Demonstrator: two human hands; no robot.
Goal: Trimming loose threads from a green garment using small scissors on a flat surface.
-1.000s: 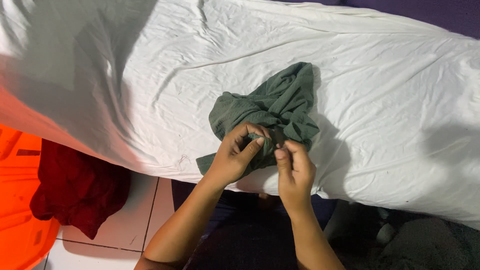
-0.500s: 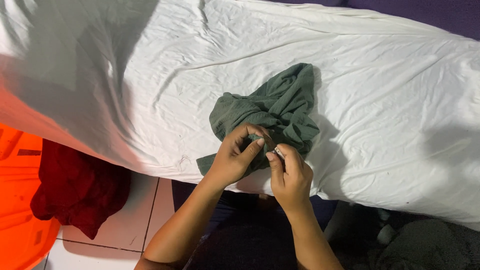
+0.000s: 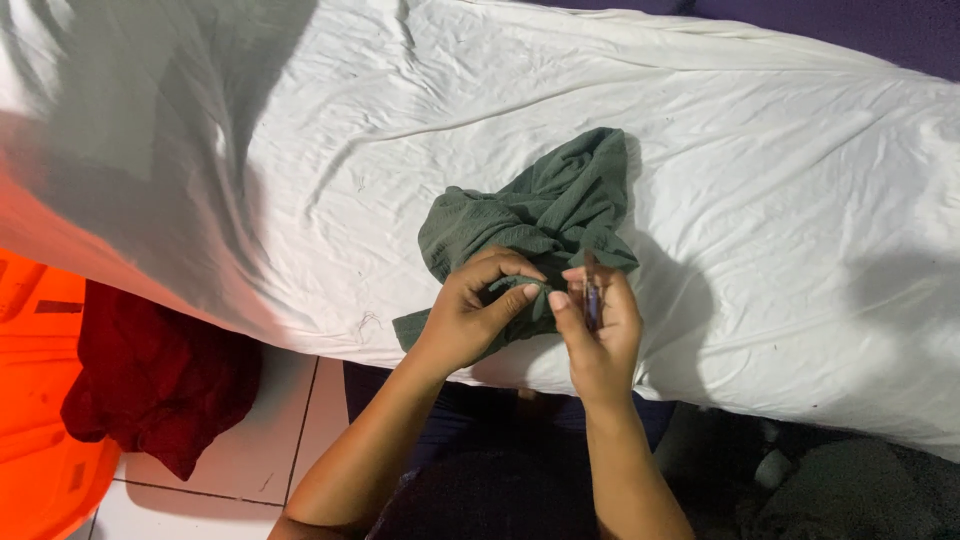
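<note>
White sheeting covers the bed (image 3: 300, 150), creased and partly shadowed, and it fills most of the scene. On its near edge, about the middle, lies a crumpled dark green cloth (image 3: 545, 215), bunched high at the far side with a flap hanging toward the floor. The left hand (image 3: 470, 315) rests on the near part of that cloth, its grip closed, thumb and fingertips pinching a fold of the fabric. Just beside it, the right hand (image 3: 597, 325) is raised upright with its grip closed around a small dark slim object (image 3: 590, 295) (I cannot tell what it is), held between thumb and fingers close to the cloth's near edge. Down on the left, over pale floor tiles (image 3: 270, 440), a dark red garment (image 3: 150, 375) drapes against an orange container (image 3: 35, 400).
</note>
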